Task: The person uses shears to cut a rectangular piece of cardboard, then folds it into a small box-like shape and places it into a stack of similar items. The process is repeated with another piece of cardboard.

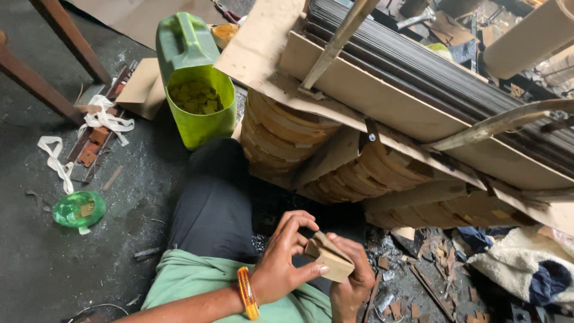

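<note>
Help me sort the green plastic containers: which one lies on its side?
The small round translucent green container on the floor at left lies tipped over; the big cut-open green plastic jug stands upright, holding small pieces.

right hand [353,281]: wrist and forearm are cut off by the bottom edge.
small folded card piece [327,257]: its lower part is hidden behind the fingers.
green jug [194,90]: small pieces inside are too unclear to tell.

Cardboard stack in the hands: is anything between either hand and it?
No. Both the left hand and the right hand already grip the cardboard stack directly, fingers on its faces; nothing visible lies between.
</note>
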